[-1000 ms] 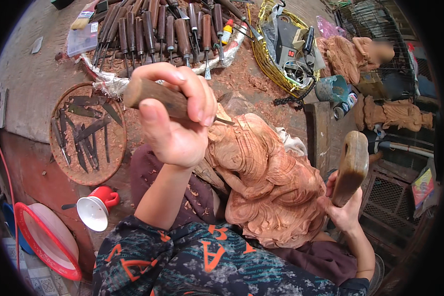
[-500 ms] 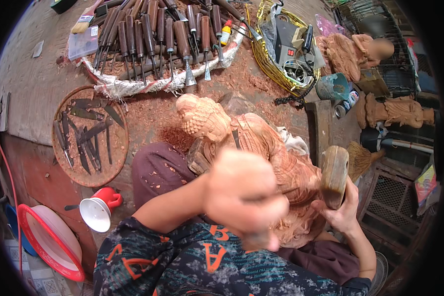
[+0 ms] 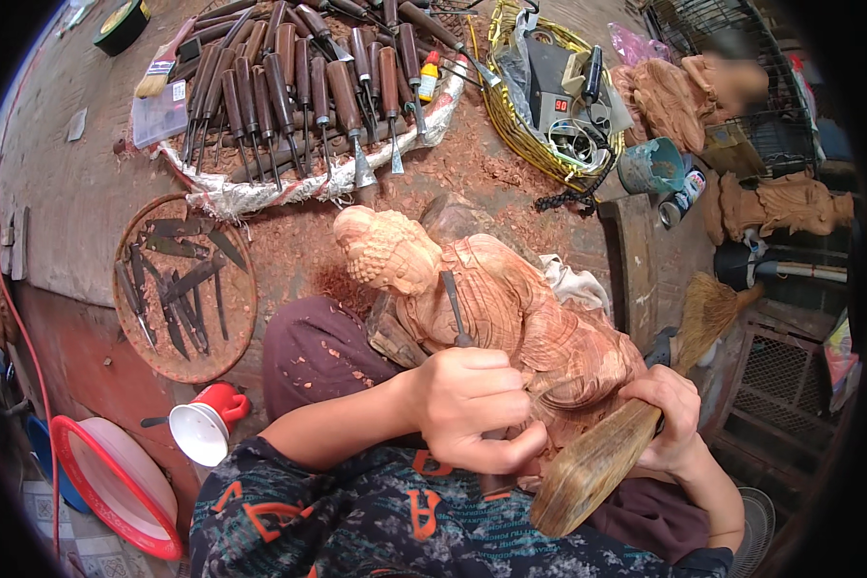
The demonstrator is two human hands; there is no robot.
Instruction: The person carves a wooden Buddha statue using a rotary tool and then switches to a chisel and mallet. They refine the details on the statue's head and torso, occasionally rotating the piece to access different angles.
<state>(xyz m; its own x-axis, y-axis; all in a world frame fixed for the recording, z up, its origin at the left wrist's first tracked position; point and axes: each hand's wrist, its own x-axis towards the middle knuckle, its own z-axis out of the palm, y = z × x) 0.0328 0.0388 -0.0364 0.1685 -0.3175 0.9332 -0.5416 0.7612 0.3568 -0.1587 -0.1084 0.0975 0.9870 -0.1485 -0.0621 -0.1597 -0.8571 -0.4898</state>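
Note:
My left hand [image 3: 472,405] is wrapped round a carving chisel [image 3: 458,313]. The metal shaft points away from me and its tip meets the chest of a reddish wooden figure [image 3: 511,289], just below the neck. Most of the handle is hidden in my fist, with its butt end showing below. In my right hand [image 3: 667,409] is a worn wooden mallet [image 3: 588,472], its block slanting toward the chisel's butt; whether they touch I cannot tell. The figure, with a knobbed-hair head, lies tilted across my lap, head to the far left.
Several chisels [image 3: 342,96] lie on a white-wrapped tray at the back. A round tray [image 3: 125,337] of blades is at left, near a red-and-white mug [image 3: 200,432]. A yellow wire basket [image 3: 496,106] holds a control box. More carvings [image 3: 660,101] stand at right, beside a straw broom [image 3: 708,318].
The mallet has swung down and left, from upright beside the figure to near the chisel's butt. My left hand has moved slightly lower, showing more of the chisel's shaft.

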